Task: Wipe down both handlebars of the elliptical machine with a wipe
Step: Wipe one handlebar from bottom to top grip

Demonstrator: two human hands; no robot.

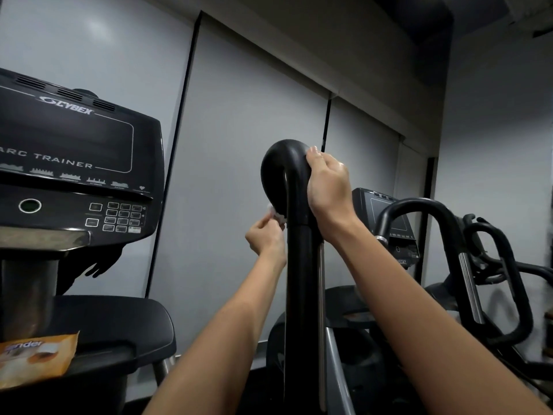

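Observation:
A black curved handlebar (287, 175) rises in the middle of the view on a thick black post. My right hand (327, 184) grips the right side of its upper bend. My left hand (264, 236) pinches a small white wipe (276, 215) against the lower left end of the loop. Most of the wipe is hidden by my fingers and the bar.
The machine's console (74, 163) stands at the left, with an orange wipe packet (36, 357) lying on the ledge below it. A second machine with black looped handles (454, 229) stands at the right. Grey blinds cover the wall behind.

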